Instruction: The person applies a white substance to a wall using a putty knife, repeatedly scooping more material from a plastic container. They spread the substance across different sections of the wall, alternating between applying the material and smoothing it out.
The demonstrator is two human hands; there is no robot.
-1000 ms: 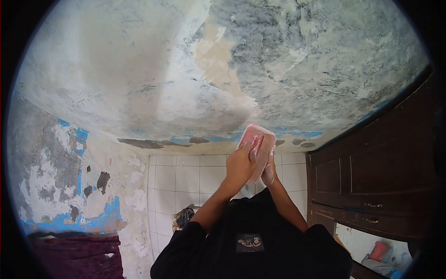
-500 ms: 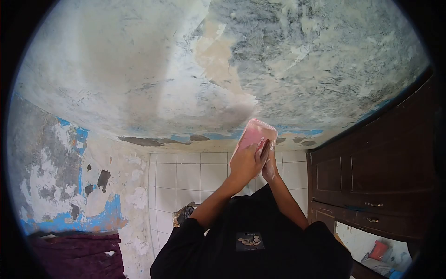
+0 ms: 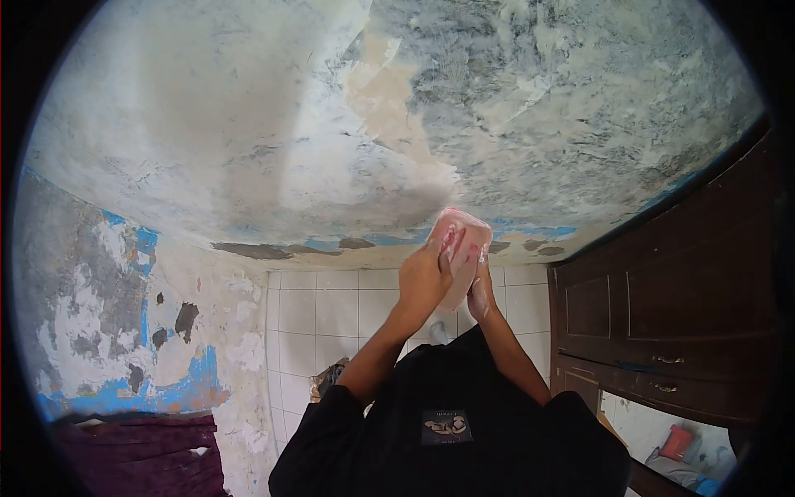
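Observation:
My right hand is closed on the right side of a pink rectangular plastic tray smeared with white paste. At the tray's left side, my left hand has its fingers closed around a small, flat, pinkish-red scraper with white paste on it. The scraper lies over the tray, and its far edge is hard to make out. Just beyond the tray is the patchy wall, coated in white and grey paste. White smears also mark my right hand.
A dark wooden cabinet stands on the right. Peeling blue and grey paint covers the left wall, with a dark purple cloth below it. White floor tiles lie underneath. A dark bundle is beside my left arm.
My left hand has moved left and turned, bringing the scraper from the tray's right side toward its left edge. My right hand still supports the tray in nearly the same place.

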